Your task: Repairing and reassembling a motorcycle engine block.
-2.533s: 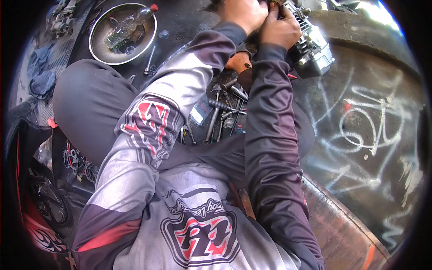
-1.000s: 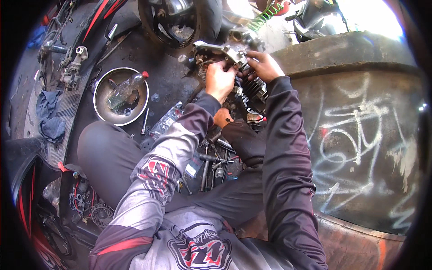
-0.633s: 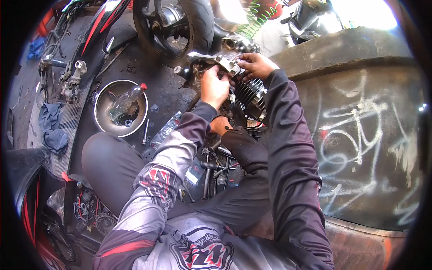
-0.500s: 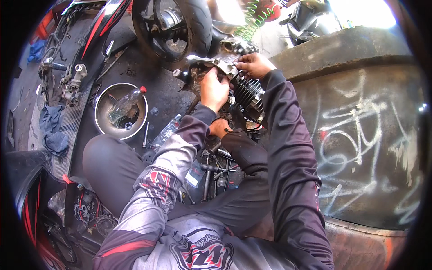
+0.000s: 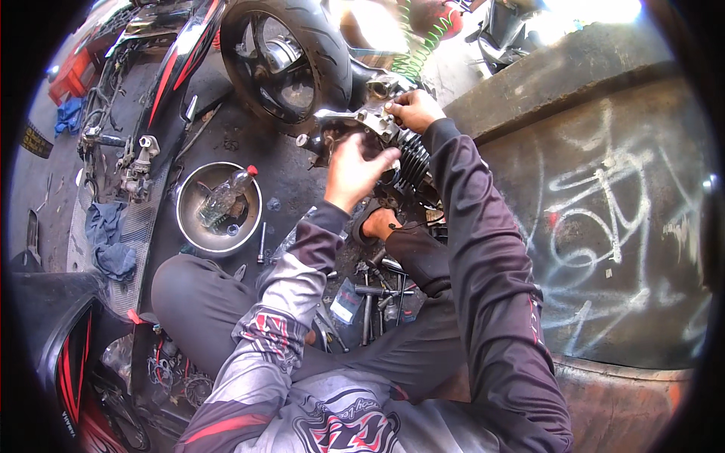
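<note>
A motorcycle engine with a cast metal bracket [image 5: 372, 121] and black cooling fins [image 5: 412, 160] stands before me. My left hand [image 5: 355, 170] is just below the bracket, thumb spread away from its motion-blurred fingers, with nothing visible in its grip. My right hand [image 5: 415, 110] pinches a small metal piece at the bracket's right side. Under my arms, wrenches and other tools [image 5: 368, 309] lie among my crossed legs, near my bare foot [image 5: 377, 224].
A steel bowl [image 5: 189, 223] holds a plastic bottle. A wheel [image 5: 329, 87] and coiled green hose [image 5: 415, 57] lie beyond the engine. A frame with red-striped panels [image 5: 170, 79] and a blue rag [image 5: 109, 249] are left. A painted metal surface [image 5: 619, 302] rises right.
My left hand has dropped back from under the bracket, its thumb swinging out to the right. My right hand remains at the bracket. The view has shifted, showing more of the wheel.
</note>
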The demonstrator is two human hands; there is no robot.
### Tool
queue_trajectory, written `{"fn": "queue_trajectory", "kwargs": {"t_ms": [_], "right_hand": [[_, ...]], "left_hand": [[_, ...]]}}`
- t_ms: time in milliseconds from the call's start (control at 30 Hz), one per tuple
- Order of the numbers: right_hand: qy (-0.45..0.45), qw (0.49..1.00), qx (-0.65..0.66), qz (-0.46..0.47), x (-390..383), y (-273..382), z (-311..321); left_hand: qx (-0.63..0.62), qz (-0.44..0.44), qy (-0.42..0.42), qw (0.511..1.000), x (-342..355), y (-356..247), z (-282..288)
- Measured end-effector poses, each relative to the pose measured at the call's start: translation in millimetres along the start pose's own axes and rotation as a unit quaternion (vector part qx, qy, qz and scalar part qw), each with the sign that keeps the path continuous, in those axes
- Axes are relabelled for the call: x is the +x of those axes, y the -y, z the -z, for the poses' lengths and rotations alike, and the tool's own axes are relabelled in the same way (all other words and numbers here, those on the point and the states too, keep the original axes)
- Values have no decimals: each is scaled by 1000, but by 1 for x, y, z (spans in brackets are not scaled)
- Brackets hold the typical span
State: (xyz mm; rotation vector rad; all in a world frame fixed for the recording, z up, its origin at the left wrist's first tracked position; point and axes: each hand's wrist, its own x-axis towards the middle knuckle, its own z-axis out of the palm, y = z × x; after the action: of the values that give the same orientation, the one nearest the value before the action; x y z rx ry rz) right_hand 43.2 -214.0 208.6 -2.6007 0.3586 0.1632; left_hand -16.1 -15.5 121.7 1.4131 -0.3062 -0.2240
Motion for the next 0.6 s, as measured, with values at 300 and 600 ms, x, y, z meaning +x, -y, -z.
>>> {"fn": "queue_trajectory", "kwargs": {"t_ms": [300, 600], "right_hand": [[83, 994, 75, 18, -18, 13, 12], [9, 989, 149, 10, 4, 9, 16]], "left_hand": [[30, 41, 10, 999, -8, 2, -15], [95, -110, -193, 970, -7, -4, -19]]}}
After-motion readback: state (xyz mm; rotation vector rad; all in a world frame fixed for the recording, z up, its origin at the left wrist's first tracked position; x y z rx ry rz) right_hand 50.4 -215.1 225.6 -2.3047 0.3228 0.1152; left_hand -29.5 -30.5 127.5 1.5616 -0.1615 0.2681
